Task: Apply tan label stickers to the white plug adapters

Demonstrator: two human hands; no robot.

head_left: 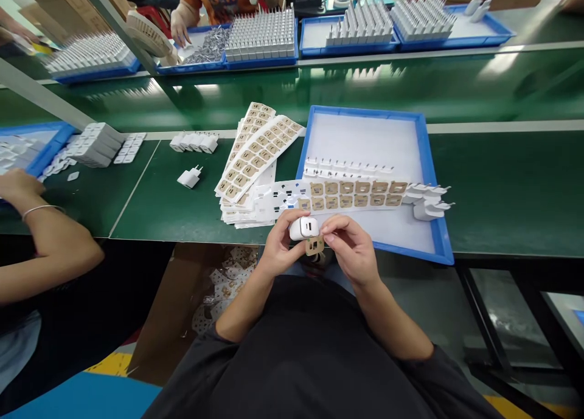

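Observation:
My left hand [283, 245] grips a white USB charger [304, 227] with its port end facing me. Just below the port, my right hand [352, 245] pinches a small tan sticker [314, 245] with a cut-out in it. Whether the sticker touches the charger I cannot tell. Behind my hands, a sheet of tan stickers [360, 194] lies across a blue-rimmed tray [426, 157], with some spots at its left end bare. White chargers stand in a row [349, 168] in the tray, and several more [429, 201] lie at its right edge.
Sticker sheets [255, 154] are piled left of the tray. A charger [190, 176] and a charger row [194, 141] lie farther left. A co-worker's arm [45, 242] rests at the left. Trays of chargers [260, 36] line the far side, and a carton [182, 309] stands below.

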